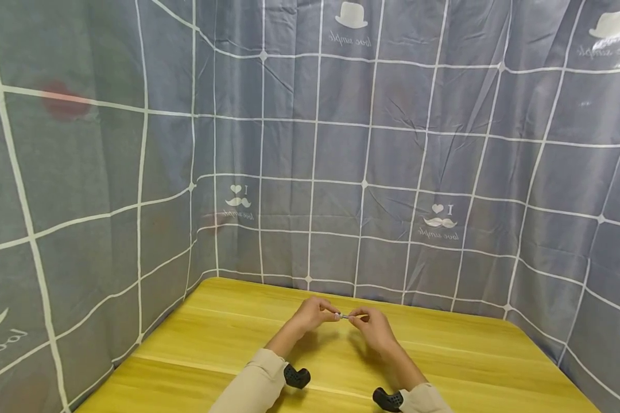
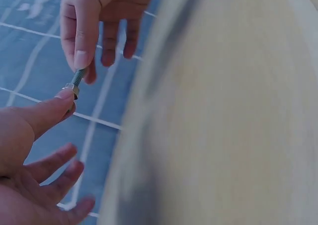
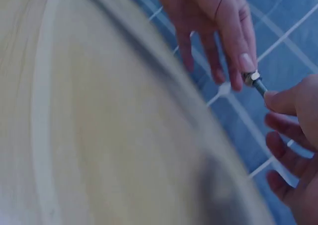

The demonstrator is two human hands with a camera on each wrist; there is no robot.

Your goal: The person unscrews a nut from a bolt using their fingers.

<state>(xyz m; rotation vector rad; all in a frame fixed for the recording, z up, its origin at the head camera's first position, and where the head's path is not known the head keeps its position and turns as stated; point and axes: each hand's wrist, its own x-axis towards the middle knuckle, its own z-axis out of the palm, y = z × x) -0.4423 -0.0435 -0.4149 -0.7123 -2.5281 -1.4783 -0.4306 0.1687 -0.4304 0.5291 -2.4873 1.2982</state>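
Observation:
Above the table, my two hands meet at a small metal bolt (image 1: 345, 316). My left hand (image 1: 312, 315) pinches its hex end between thumb and fingertip; a shiny nut (image 3: 255, 76) shows there. My right hand (image 1: 376, 330) pinches the other end of the threaded shank (image 2: 77, 77). The remaining fingers of both hands are spread loosely away from the bolt. Fingertips cover both ends, so how far the nut sits along the thread cannot be told.
A yellow wood-grain table (image 1: 227, 332) lies beneath the hands. Grey curtains (image 1: 289, 149) with white grid lines hang behind it and along the left side. Black wrist devices (image 1: 297, 376) are worn at both beige sleeves (image 1: 253, 387).

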